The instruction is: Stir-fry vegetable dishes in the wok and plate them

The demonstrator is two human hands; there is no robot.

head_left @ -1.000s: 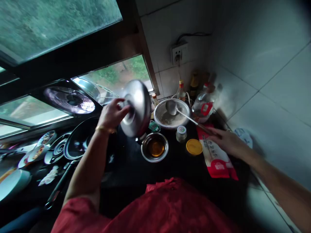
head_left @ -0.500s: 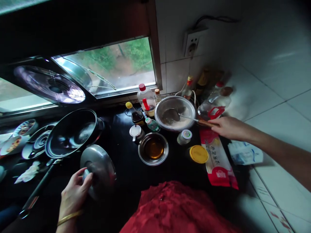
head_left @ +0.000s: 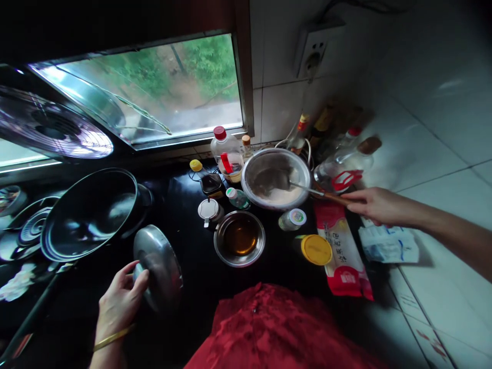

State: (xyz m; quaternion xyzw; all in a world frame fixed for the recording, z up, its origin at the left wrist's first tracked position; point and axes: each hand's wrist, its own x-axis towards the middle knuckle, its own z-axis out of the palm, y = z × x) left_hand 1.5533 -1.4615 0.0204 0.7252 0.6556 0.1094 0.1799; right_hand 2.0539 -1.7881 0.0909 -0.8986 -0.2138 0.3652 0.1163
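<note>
My left hand is closed round the knob of a metal pot lid, which is tilted on its side above the black counter. My right hand grips the wooden handle of a ladle. The ladle's bowl end sits inside a metal bowl with whitish contents, probably powder or liquid; I cannot tell which. In front of that stands a smaller steel bowl of amber liquid. A small glass jar, a yellow-lidded tub and a red-and-white packet lie near the right hand.
A black wok stands on the stove at left, its long handle pointing toward me. Several bottles, including a red-capped one, line the wall under the window. A white plastic packet rests at the right edge.
The view has shifted rightward and turned a little. The ladle has moved slightly within the bowl. Both hands keep hold of the lid and the ladle.
</note>
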